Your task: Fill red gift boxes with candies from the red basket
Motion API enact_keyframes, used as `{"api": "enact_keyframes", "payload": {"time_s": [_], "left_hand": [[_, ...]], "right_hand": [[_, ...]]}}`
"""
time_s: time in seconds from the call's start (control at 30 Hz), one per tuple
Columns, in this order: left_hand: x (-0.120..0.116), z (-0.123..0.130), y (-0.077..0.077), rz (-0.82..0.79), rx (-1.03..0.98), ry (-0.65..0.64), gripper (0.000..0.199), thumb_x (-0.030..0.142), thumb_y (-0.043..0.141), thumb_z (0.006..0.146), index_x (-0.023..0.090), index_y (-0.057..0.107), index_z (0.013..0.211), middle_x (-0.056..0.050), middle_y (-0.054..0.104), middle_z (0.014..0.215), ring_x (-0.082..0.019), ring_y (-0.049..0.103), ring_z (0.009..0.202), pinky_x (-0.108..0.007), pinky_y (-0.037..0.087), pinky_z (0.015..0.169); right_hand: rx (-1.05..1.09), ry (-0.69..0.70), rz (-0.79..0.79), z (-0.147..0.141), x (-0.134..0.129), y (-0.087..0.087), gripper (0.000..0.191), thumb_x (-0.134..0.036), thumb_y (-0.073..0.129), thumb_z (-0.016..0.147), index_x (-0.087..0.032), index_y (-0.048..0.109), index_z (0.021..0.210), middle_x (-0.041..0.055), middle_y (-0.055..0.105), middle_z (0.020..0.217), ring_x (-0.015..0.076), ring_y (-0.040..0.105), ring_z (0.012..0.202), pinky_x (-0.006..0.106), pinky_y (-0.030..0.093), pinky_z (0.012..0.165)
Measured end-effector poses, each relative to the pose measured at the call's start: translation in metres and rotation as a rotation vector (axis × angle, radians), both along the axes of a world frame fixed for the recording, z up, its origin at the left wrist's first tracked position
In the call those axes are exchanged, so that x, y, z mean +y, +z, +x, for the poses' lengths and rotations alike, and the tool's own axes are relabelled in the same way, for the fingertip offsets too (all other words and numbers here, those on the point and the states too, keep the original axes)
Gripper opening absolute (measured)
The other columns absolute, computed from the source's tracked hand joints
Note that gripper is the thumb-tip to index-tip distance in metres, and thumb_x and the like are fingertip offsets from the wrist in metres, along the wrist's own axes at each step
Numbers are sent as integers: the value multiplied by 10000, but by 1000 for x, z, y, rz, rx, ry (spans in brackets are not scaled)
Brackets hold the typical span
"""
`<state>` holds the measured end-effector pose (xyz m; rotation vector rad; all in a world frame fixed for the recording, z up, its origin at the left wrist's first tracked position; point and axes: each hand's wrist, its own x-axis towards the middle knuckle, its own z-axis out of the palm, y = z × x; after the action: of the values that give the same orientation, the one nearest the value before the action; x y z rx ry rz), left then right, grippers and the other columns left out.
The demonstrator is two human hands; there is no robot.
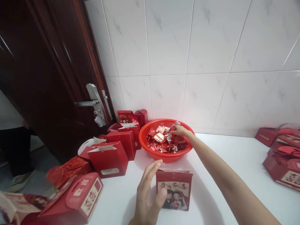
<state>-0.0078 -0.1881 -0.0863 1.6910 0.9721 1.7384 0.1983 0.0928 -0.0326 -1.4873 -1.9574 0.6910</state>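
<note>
My right hand [180, 130] reaches into a red plastic basket [142, 140] of wrapped candies [159, 137]. Its fingers are closed on a red-wrapped candy [175, 124] at the back right of the pile; the fingertips are partly hidden. My left hand [147, 193] is open, fingers stretched up and thumb apart, just left of a small red gift box [174, 179]. The thumb overlaps the box's front; whether it touches cannot be told. That box stands upright, its top edges apart, with a printed picture of a couple on the front.
Several red gift boxes [120, 157] line the table's left side, some with open tops. A closed one [77, 195] lies at the front left. More red boxes [284, 156] stand at the right. Behind are a tiled wall [168, 59] and a dark door [53, 62]; a person's leg [20, 153] shows beyond.
</note>
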Motion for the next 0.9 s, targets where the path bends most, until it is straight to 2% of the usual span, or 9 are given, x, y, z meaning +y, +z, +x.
{"api": "enact_keyframes", "payload": {"time_s": [0.07, 0.1, 0.2, 0.27, 0.37, 0.47, 0.57, 0.7, 0.9], "left_hand": [[1, -2, -1, -39, -90, 0, 559, 514, 628, 915, 270, 591, 1416, -133, 597, 1432, -344, 524, 1366, -500, 449, 1137], [2, -3, -1, -42, -114, -15, 570, 535, 623, 909, 263, 596, 1410, -131, 600, 1428, -345, 523, 1366, -493, 451, 1138], [5, -9, -1, -13, -133, -85, 513, 484, 607, 928, 267, 607, 1393, -112, 605, 1426, -323, 531, 1363, -444, 471, 1130], [6, -12, -1, -15, -158, -90, 463, 438, 596, 942, 265, 623, 1370, -103, 617, 1409, -306, 547, 1347, -413, 480, 1122], [11, -15, 0, -51, -214, -31, 405, 420, 579, 954, 249, 663, 1311, -96, 653, 1350, -286, 597, 1275, -377, 510, 1073], [18, -16, 2, -106, -255, 43, 367, 430, 582, 951, 233, 699, 1238, -90, 690, 1275, -257, 652, 1155, -334, 541, 985], [30, -16, 10, -158, -271, 107, 340, 451, 610, 927, 207, 737, 1126, -90, 727, 1161, -233, 678, 1040, -309, 553, 900], [48, -15, 28, -183, -220, 179, 285, 411, 671, 867, 185, 755, 1019, -88, 748, 1031, -218, 698, 932, -316, 556, 856], [79, -10, 50, -156, -126, 147, 257, 357, 714, 794, 185, 731, 984, -82, 752, 1006, -229, 724, 940, -367, 583, 879]], "right_hand": [[0, 33, -19, -3, 3, 0, 243, -353, 697, 921, -157, 628, 796, -26, 625, 702, 78, 538, 549, 214, 472, 532], [9, 47, -27, -3, 3, 1, 252, -349, 690, 926, -148, 634, 785, -32, 618, 688, 79, 538, 548, 219, 477, 538], [76, 84, -35, -3, -4, 6, 228, -237, 812, 739, -145, 633, 632, -38, 592, 578, 93, 533, 532, 227, 447, 528], [149, 106, -33, -1, -12, 12, 175, -173, 809, 638, -152, 645, 578, -27, 614, 559, 110, 555, 548, 237, 445, 543], [281, 126, -29, 4, -26, 19, 63, -200, 744, 658, -156, 707, 684, 3, 683, 641, 134, 607, 601, 255, 486, 594], [391, 130, -16, 7, -40, 23, 132, -264, 714, 701, -151, 716, 768, 30, 695, 672, 140, 612, 604, 274, 506, 605], [458, 146, 14, 6, -52, 25, 187, -325, 736, 697, -154, 709, 767, 25, 669, 641, 138, 590, 590, 279, 500, 592], [496, 181, 53, 0, -65, 27, 222, -379, 726, 711, -166, 712, 770, 14, 655, 639, 142, 580, 600, 284, 495, 592], [481, 155, 150, -11, -77, 32, 120, -304, 701, 744, -187, 674, 751, -6, 656, 657, 153, 586, 618, 297, 480, 639]]}}
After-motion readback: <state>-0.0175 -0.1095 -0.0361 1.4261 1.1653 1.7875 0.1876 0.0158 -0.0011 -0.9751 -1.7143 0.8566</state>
